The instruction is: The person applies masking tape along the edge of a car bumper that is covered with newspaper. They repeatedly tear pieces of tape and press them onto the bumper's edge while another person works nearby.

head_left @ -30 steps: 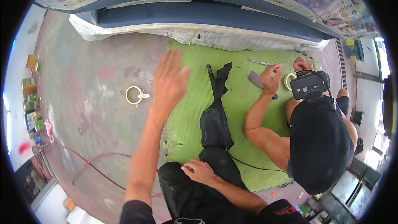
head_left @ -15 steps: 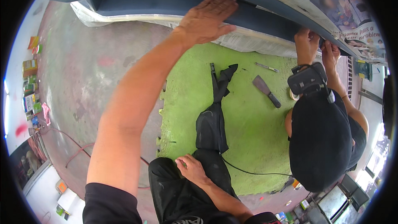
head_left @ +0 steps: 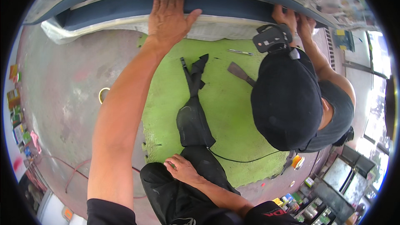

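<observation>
My left hand (head_left: pixel 168 18) lies flat on a blue-grey panel (head_left: pixel 121 8), its fingers reaching to the dark gap along the panel's upper edge and the thumb spread to the right. My right hand (head_left: pixel 182 168) rests on my black-trousered leg with its fingers loosely bent and apart, and I see nothing held in it. Beyond it, a black fabric pouch (head_left: pixel 193 121) with loose straps stretches over the green mat (head_left: pixel 225 112). A scraper (head_left: pixel 239 71) lies there too, its handle end hidden by a co-worker's cap. Near the panel is a slim cutter knife (head_left: pixel 241 52).
A co-worker (head_left: pixel 287 96) in a black cap leans in at right, both hands at the panel's right end. Newspaper masking (head_left: pixel 208 32) borders the panel. On the floor are a tape roll (head_left: pixel 104 95) and a red hose (head_left: pixel 75 171). Cans (head_left: pixel 18 133) line the left wall.
My left hand has slid left along the panel and now points straight ahead. The co-worker has leaned forward, covering the scraper's handle. My view has shifted rightward; my right hand stays on my leg.
</observation>
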